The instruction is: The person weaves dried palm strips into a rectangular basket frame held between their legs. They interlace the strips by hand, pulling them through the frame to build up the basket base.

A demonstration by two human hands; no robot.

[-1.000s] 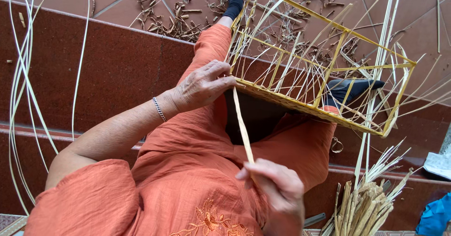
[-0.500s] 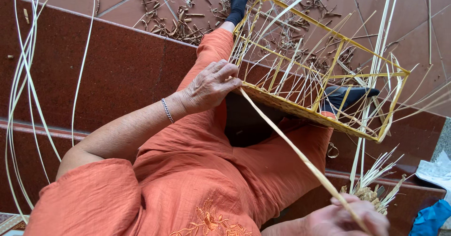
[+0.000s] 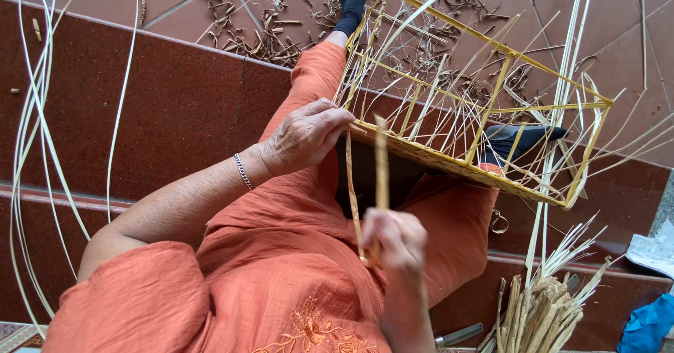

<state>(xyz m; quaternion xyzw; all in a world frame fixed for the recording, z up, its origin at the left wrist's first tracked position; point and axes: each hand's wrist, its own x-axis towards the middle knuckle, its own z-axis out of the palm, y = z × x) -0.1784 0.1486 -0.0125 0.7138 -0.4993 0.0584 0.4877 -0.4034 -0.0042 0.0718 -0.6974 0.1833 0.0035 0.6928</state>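
Note:
A yellow cane basket frame [image 3: 484, 100] rests tilted on my lap, its near edge woven, its upright stakes bare. My left hand [image 3: 305, 135] grips the frame's near left corner. My right hand [image 3: 394, 239] sits below that edge, closed on a flat pale cane strip [image 3: 380, 170]. The strip is doubled into a loop, one leg rising to the woven rim, the other hanging beside it. I wear orange clothes, a thin bracelet on my left wrist and dark socks.
Long pale cane strands [image 3: 35, 135] arc over the red-brown tiled steps at left. Cane scraps [image 3: 267, 30] litter the tiles ahead. A bundle of cut cane [image 3: 540, 311] stands at lower right, beside a blue bag [image 3: 646, 325] and white paper [image 3: 653, 251].
My right hand pulled the strip far out to the lower right, then came back under the basket's near edge with the strip doubled over. My left hand stayed on the frame.

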